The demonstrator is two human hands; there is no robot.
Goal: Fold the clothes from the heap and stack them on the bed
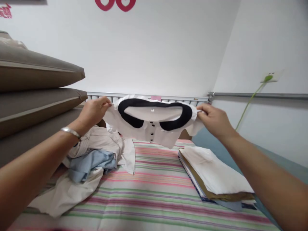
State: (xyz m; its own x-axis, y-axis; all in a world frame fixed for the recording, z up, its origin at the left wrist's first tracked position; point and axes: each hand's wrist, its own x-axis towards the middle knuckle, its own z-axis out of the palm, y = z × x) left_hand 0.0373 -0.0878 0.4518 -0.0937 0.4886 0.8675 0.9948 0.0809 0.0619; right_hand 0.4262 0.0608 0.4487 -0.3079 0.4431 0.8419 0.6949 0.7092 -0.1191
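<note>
A white blouse (154, 133) with a black collar and dark buttons hangs stretched between my two hands above the bed. My left hand (94, 110), with a silver bangle at the wrist, pinches it by the shoulder on the left. On the other side my right hand (213, 118) grips the opposite shoulder. The collar faces me, and its neck opening shows the inside back with a small label. Part of the blouse's lower body is out of sight behind its front.
A striped sheet (144, 192) covers the bed. Rumpled clothes (93, 160) lie at left, a stack of folded clothes (214, 170) at right. Thick grey-brown cushions (40, 73) are piled at far left. Behind runs a metal bed rail (252, 95); a green cord (250, 102) hangs from the wall socket.
</note>
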